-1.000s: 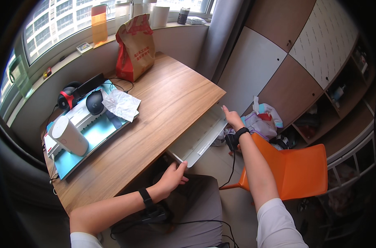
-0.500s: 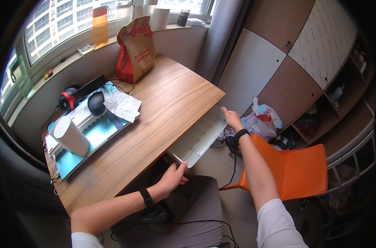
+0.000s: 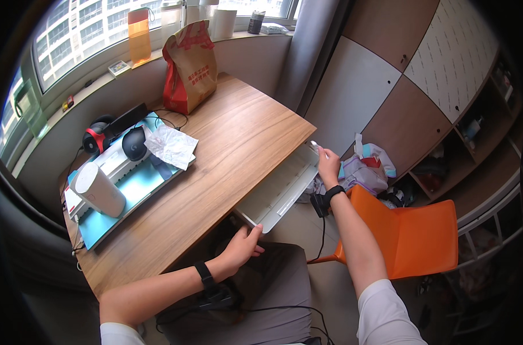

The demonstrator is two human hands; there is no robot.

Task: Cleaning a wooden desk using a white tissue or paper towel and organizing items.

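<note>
A shallow white drawer (image 3: 273, 192) is pulled out from under the front edge of the wooden desk (image 3: 232, 126); its visible inside looks bare. My left hand (image 3: 241, 247) grips the drawer's near front corner, thumb against the front and the other fingers curled below. At the far corner, my right hand (image 3: 329, 167) is closed with thumb and finger pinched around a small white object (image 3: 313, 144) that sticks up past the fingertips. Its kind is too small to make out. Both wrists wear black straps with small devices and cables.
A paper bag (image 3: 189, 69) stands at the desk's back. On the left lie a blue board (image 3: 97, 227), a white cylinder (image 3: 103, 190), headphones (image 3: 94, 138) and crumpled tissue (image 3: 172, 146). An orange chair (image 3: 422, 241) and a bundle of bags (image 3: 370, 169) are at right.
My right hand has shifted slightly up and turned at the drawer's far corner, and the small white object now shows at its fingertips. My left hand and the drawer have hardly moved.
</note>
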